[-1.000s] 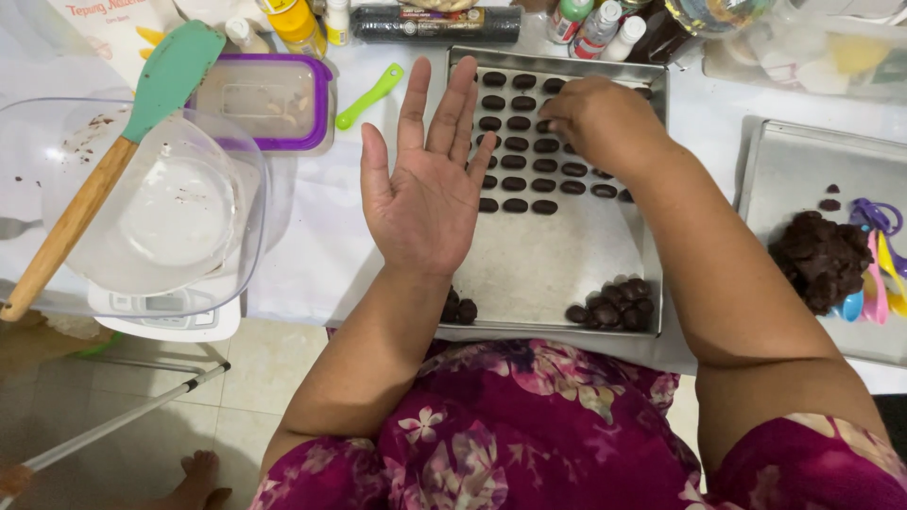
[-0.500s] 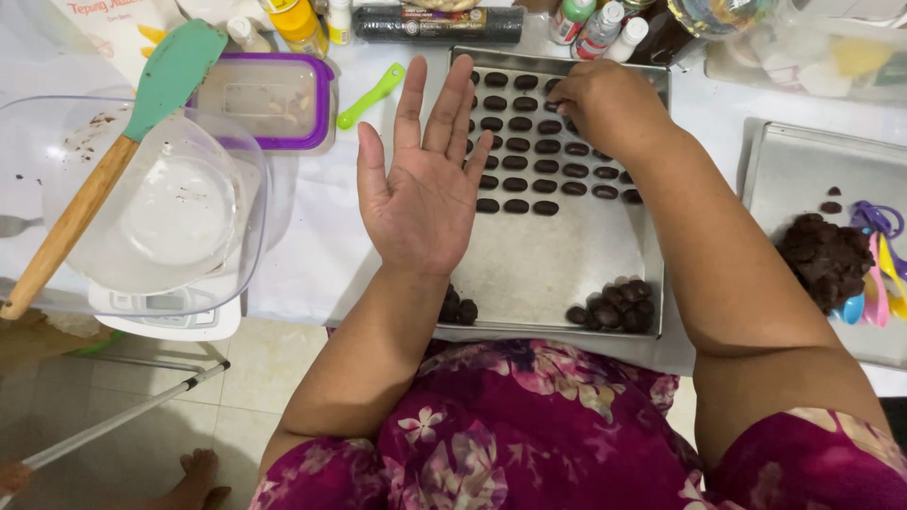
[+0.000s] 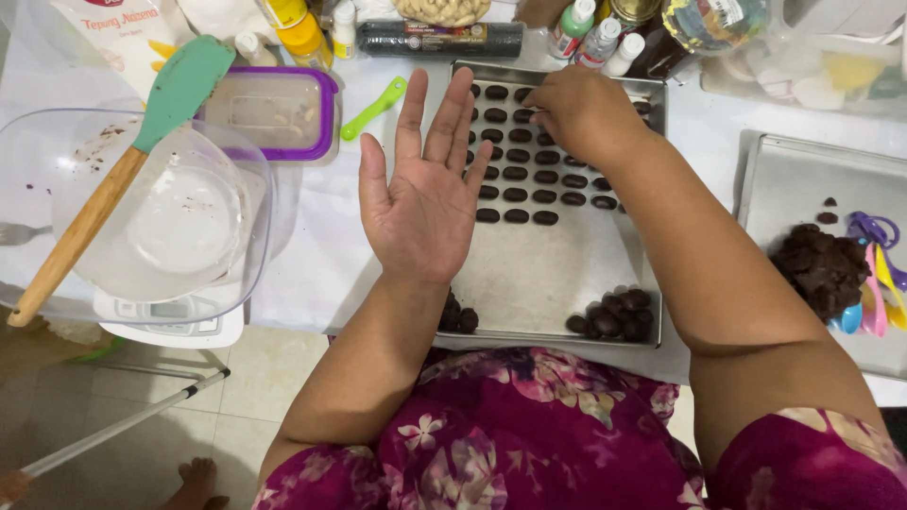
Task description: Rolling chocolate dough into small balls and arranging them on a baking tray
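Note:
A metal baking tray (image 3: pixel 548 279) lies in front of me with rows of small dark oval dough pieces (image 3: pixel 529 175) across its far half. Two heaps of dark dough balls (image 3: pixel 612 314) sit at its near edge. My left hand (image 3: pixel 425 194) hovers palm up over the tray's left side, fingers spread, holding nothing. My right hand (image 3: pixel 581 113) reaches to the far rows with its fingers curled down onto the pieces; whether it holds one is hidden.
A glass bowl (image 3: pixel 142 212) on a kitchen scale holds a green spatula (image 3: pixel 123 170) with a wooden handle at the left. Behind it are a purple-rimmed box (image 3: pixel 274 111) and a green spoon (image 3: pixel 374 107). A second tray (image 3: pixel 803 184) at the right carries a dough lump (image 3: pixel 820 269) and coloured measuring spoons (image 3: pixel 879 274).
My right hand has slid left along the far rows of pieces. My left hand has stayed palm up in about the same place.

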